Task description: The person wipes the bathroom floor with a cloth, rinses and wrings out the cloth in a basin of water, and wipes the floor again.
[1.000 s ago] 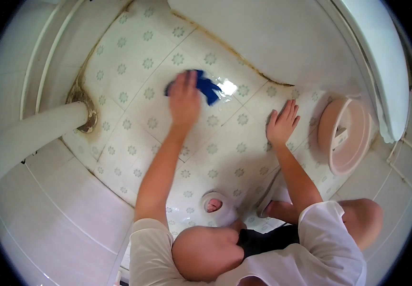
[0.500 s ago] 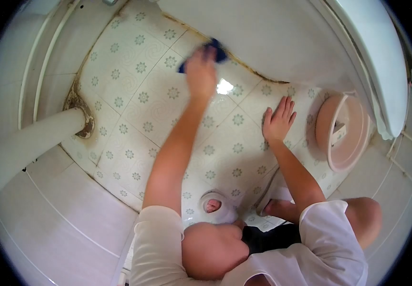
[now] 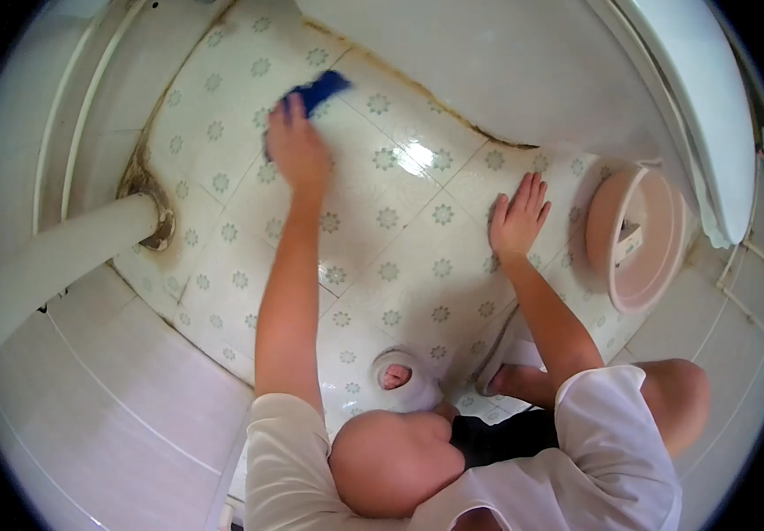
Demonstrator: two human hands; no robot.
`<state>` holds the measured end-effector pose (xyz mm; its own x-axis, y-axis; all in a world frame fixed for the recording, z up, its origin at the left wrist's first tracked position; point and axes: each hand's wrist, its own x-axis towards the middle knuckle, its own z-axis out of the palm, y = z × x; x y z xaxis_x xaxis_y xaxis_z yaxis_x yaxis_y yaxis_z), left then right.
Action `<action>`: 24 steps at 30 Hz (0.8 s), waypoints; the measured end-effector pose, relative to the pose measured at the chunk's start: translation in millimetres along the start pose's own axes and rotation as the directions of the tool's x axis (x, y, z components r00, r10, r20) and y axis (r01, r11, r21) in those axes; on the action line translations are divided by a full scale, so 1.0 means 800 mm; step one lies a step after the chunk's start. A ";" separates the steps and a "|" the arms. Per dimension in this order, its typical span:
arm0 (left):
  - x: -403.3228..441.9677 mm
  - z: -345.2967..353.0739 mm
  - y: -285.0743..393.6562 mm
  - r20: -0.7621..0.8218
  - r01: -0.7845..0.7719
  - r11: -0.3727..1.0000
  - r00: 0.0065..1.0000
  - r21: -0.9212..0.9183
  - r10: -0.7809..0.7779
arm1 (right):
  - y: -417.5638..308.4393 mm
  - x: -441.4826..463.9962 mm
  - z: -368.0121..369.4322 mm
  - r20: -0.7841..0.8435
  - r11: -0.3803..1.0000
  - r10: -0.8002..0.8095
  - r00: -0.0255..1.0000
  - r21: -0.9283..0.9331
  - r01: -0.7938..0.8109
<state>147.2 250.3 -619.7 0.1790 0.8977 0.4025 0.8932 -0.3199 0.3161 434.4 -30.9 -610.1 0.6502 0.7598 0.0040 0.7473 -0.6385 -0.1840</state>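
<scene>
My left hand (image 3: 299,152) presses a dark blue cloth (image 3: 318,92) against the flower-patterned tiles (image 3: 388,271). The cloth sticks out past the fingertips, bunched and slightly blurred. Some of it is hidden under the palm. My right hand (image 3: 518,221) lies flat on the same tiles with fingers spread, holding nothing. A wet shine shows on the tiles between the two hands.
A pink basin (image 3: 601,232) with a small pale object (image 3: 629,244) inside stands right of my right hand. A white pipe (image 3: 72,257) meets the tiles at left in a stained patch. A white panel (image 3: 488,71) with a dirty lower edge borders the top. My slippered foot (image 3: 397,377) is below.
My left hand and the blue cloth have moved left across the tiles, away from the panel's stained edge. My right hand stays in place.
</scene>
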 end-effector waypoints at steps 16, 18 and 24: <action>-0.204 -0.062 0.193 0.325 -0.279 0.820 0.817 -0.500 0.476 | 0.003 -0.003 0.003 -0.025 0.999 -0.017 1.000 0.032 0.018; -0.203 -0.065 0.187 0.339 -0.282 0.826 0.811 -0.488 0.477 | 0.005 -0.004 0.005 -0.034 0.999 -0.031 0.999 0.032 0.032; -0.112 -0.041 0.086 0.209 -0.056 0.998 0.976 -0.038 0.063 | 0.010 -0.005 0.009 -0.042 0.999 -0.018 0.999 0.040 0.020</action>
<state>178.8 138.1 -606.2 0.3174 0.9192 0.2332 0.8653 -0.3813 0.3253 436.7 -38.5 -618.5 0.6416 0.7655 0.0492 0.7542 -0.6178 -0.2226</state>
